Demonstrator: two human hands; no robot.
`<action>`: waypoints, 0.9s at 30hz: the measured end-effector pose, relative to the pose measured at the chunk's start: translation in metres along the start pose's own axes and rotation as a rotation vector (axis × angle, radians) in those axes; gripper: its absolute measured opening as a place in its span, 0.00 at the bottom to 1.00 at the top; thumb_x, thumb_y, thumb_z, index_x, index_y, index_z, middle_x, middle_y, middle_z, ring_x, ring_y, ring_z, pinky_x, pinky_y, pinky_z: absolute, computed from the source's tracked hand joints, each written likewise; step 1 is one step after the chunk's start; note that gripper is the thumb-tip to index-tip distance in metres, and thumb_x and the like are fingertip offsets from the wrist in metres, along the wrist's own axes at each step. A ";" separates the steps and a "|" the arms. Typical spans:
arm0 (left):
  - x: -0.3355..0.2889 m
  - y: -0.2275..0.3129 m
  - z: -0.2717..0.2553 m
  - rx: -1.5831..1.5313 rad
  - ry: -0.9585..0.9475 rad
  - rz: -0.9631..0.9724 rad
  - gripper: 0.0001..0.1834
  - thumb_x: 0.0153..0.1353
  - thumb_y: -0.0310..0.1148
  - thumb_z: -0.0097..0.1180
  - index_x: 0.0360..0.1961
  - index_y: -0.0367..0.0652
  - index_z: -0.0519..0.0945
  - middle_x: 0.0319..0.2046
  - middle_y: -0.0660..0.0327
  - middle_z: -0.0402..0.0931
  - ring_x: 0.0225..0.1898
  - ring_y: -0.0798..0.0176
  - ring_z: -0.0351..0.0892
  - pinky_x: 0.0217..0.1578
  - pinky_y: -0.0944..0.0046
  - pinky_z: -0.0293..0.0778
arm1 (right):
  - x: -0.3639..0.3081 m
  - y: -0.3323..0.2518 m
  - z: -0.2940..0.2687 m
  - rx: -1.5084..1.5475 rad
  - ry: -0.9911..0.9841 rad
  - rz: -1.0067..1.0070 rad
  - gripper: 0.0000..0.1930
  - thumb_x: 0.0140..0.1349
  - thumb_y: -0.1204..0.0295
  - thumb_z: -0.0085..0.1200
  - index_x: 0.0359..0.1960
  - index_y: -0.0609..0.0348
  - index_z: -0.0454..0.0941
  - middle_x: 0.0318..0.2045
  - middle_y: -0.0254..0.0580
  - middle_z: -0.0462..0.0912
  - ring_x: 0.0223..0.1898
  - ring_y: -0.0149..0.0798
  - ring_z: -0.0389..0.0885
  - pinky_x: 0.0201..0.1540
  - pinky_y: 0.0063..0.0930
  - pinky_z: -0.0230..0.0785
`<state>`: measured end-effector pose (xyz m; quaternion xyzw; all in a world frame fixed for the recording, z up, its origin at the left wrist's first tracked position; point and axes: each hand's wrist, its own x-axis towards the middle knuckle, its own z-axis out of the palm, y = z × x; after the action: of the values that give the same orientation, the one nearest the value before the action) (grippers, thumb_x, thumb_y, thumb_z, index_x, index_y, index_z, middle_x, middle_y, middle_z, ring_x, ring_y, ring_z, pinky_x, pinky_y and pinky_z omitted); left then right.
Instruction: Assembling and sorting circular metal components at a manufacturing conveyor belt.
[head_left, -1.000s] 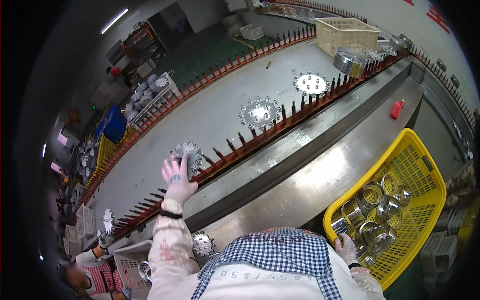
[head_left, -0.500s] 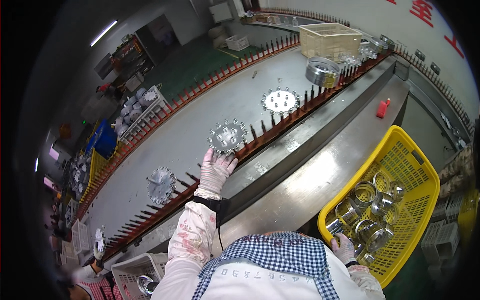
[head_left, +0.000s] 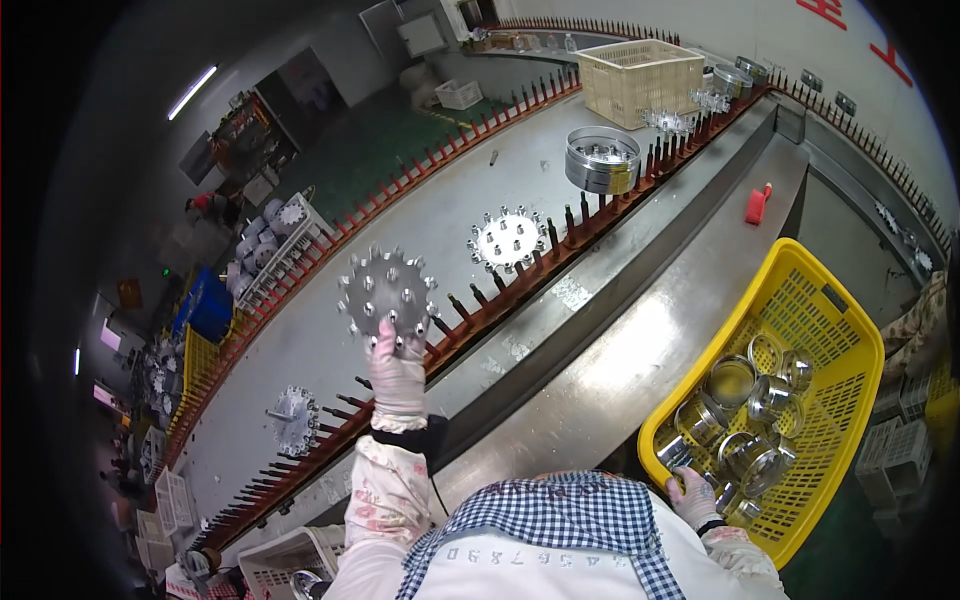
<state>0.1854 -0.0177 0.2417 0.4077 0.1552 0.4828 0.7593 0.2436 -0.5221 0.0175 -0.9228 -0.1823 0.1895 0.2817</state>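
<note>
My gloved left hand [head_left: 396, 378] grips the near edge of a round toothed metal disc [head_left: 388, 296] with knobs around its rim and several pegs on its face. The disc is tilted up toward me above the spindle line. My gloved right hand [head_left: 690, 496] is at the near left side of a yellow plastic basket [head_left: 812, 268], its fingers bent at the shiny metal rings [head_left: 703, 419] inside. What those fingers hold, if anything, is hidden. Another knobbed disc [head_left: 507, 239] rests on spindles farther along, and one more disc [head_left: 294, 420] is to the left.
Dark upright spindles [head_left: 467, 312] line both edges of the curved conveyor. A large metal ring [head_left: 602, 160] surrounds a disc farther along, near a cream crate [head_left: 640, 85]. A red object [head_left: 758, 204] lies on the steel ledge [head_left: 600, 365]. A co-worker's hand [head_left: 200, 562] shows at lower left.
The disc at my left hand has been raised, tilted toward me and carried left. The other discs have shifted left and nearer in the picture. My right hand has stayed at the basket.
</note>
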 end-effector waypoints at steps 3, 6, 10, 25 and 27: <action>0.025 0.014 0.022 0.293 -0.055 0.120 0.18 0.68 0.31 0.60 0.58 0.46 0.76 0.48 0.61 0.80 0.40 0.68 0.80 0.36 0.68 0.78 | 0.008 -0.009 0.010 0.039 0.016 0.004 0.21 0.65 0.56 0.53 0.52 0.59 0.79 0.50 0.55 0.82 0.52 0.57 0.80 0.57 0.45 0.71; 0.042 -0.010 0.032 0.946 -0.269 0.630 0.24 0.64 0.16 0.52 0.59 0.46 0.77 0.49 0.62 0.80 0.43 0.71 0.77 0.43 0.71 0.74 | 0.005 -0.004 0.018 0.030 0.029 -0.019 0.21 0.65 0.57 0.53 0.52 0.58 0.79 0.50 0.54 0.82 0.52 0.57 0.80 0.57 0.45 0.71; 0.065 -0.027 0.033 1.443 -0.587 0.982 0.38 0.52 0.08 0.47 0.64 0.49 0.74 0.55 0.52 0.76 0.58 0.49 0.73 0.59 0.57 0.69 | -0.003 -0.007 0.014 0.001 0.002 -0.008 0.21 0.65 0.58 0.53 0.52 0.58 0.79 0.51 0.54 0.82 0.52 0.56 0.80 0.56 0.45 0.72; 0.046 -0.014 -0.004 2.025 -0.609 0.366 0.48 0.47 0.34 0.67 0.72 0.56 0.61 0.71 0.42 0.54 0.75 0.38 0.46 0.74 0.42 0.42 | 0.005 -0.007 0.021 -0.027 0.049 -0.091 0.21 0.64 0.60 0.55 0.54 0.61 0.76 0.59 0.56 0.75 0.57 0.59 0.76 0.60 0.46 0.68; 0.019 -0.013 -0.018 1.779 -0.403 0.697 0.41 0.48 0.34 0.67 0.66 0.47 0.67 0.68 0.45 0.60 0.73 0.38 0.51 0.73 0.41 0.46 | 0.016 0.004 0.031 -0.025 0.130 -0.167 0.24 0.64 0.64 0.55 0.59 0.62 0.72 0.65 0.59 0.68 0.62 0.61 0.70 0.64 0.48 0.63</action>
<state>0.1908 0.0042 0.2230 0.9299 0.2009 0.3081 0.0012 0.2440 -0.5044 -0.0131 -0.9181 -0.2423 0.1029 0.2964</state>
